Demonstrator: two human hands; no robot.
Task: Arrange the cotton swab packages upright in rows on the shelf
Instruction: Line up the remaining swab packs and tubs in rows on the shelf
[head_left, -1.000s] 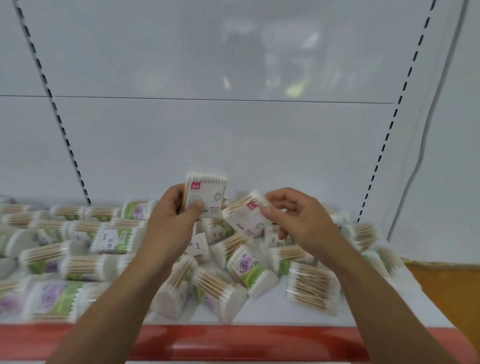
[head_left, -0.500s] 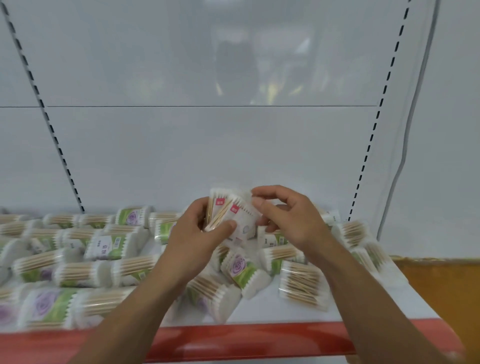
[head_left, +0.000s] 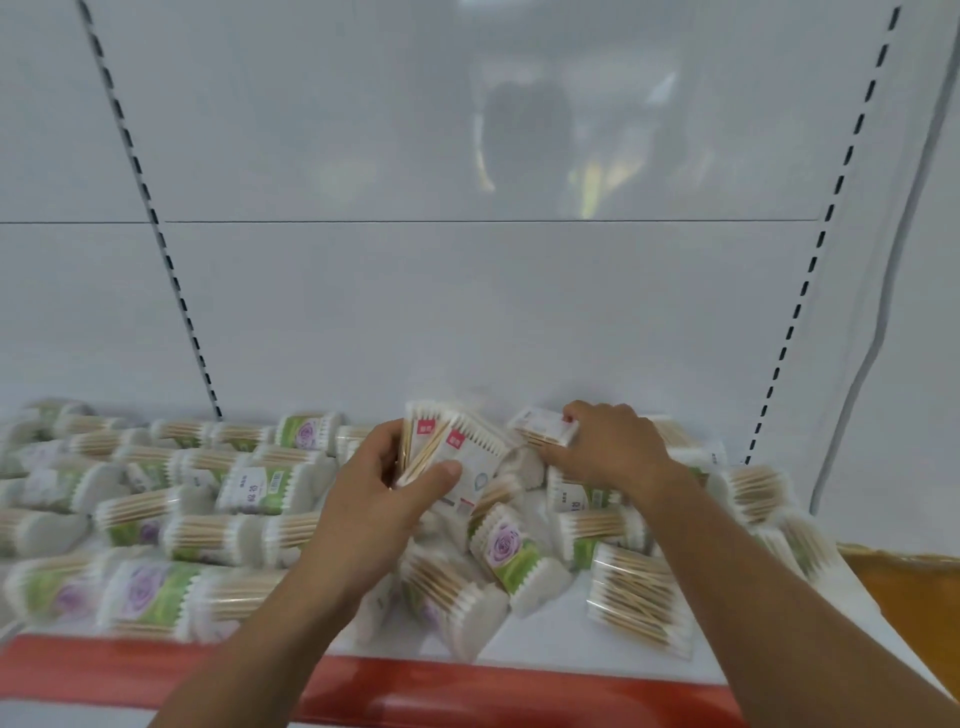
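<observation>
Left hand (head_left: 374, 499): grip closed round two flat cotton swab packs (head_left: 457, 457) with red tags. The thumb lies across their front. They are held roughly upright and fanned apart, above the heap.

Right hand (head_left: 615, 449): grip closed on a third flat pack (head_left: 543, 427), fingers curled over its top edge. This pack lies tilted on the heap, near the back panel (head_left: 467, 312).

Shelf (head_left: 550, 642): white deck with a red front strip (head_left: 467, 691).

Loose round packs (head_left: 249, 488) with green and purple flower labels lie on their sides across the deck, to the left of, beneath and to the right of both hands.

The left edge is blurred and the label text is not legible
</observation>
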